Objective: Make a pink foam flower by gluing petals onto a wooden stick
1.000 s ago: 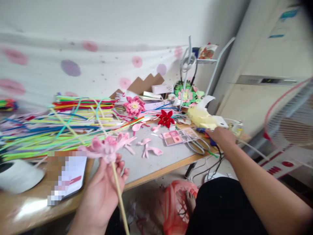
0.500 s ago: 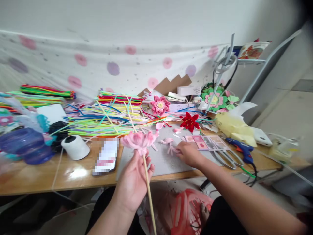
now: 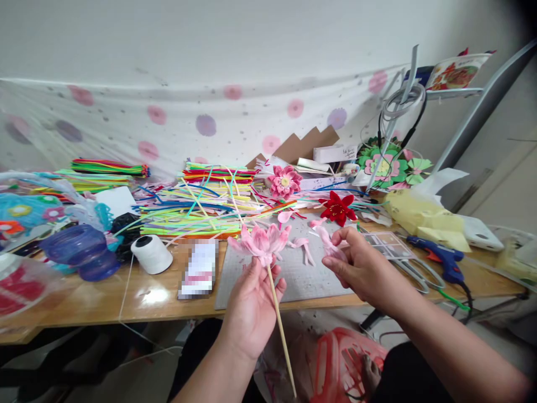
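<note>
In my left hand [image 3: 251, 308] is a pink fuzzy flower [image 3: 262, 242] on a thin wooden stick [image 3: 280, 322]; the fingers close round the base of the bloom and the stick slants down toward my lap. My right hand [image 3: 364, 266] pinches a pale pink fuzzy piece [image 3: 329, 244], shaped like a petal, above the grey mat. Between the two hands a loose pink petal piece [image 3: 302, 250] lies on the grey cutting mat [image 3: 243, 282]. A pink petal [image 3: 285, 218] and a red flower [image 3: 338, 207] rest farther back.
Bundles of coloured pipe cleaners [image 3: 197, 207] line the back. To the left stand a thread cone [image 3: 151, 254], a phone [image 3: 198, 270] and a purple container [image 3: 88, 252]. Scissors [image 3: 419, 274] and a blue glue gun [image 3: 440, 258] lie right. A red stool [image 3: 335, 358] is below.
My right hand has lifted a pink petal piece off the mat area and moved right with it. The flower stays in my left hand. The whole view has shifted slightly left.
</note>
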Action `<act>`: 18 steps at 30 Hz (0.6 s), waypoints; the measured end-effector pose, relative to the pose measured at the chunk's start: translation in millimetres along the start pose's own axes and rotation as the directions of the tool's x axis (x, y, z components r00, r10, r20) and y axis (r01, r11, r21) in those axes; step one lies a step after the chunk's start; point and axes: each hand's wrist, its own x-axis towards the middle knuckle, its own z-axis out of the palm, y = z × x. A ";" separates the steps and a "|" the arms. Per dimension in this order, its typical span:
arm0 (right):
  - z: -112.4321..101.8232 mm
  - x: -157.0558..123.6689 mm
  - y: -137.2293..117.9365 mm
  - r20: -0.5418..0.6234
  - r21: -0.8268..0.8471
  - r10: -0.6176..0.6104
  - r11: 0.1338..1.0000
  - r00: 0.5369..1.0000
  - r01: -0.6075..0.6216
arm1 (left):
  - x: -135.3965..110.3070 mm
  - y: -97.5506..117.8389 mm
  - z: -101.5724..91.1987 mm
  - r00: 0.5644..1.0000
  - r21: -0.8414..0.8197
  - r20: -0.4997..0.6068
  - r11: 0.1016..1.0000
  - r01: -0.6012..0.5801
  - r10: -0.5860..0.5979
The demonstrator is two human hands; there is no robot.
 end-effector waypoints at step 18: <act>-24.6 -26.5 -6.0 0.417 0.671 -0.130 0.711 0.899 -0.209 | -0.5 -25.2 15.5 0.997 0.060 0.064 0.997 -0.037 0.033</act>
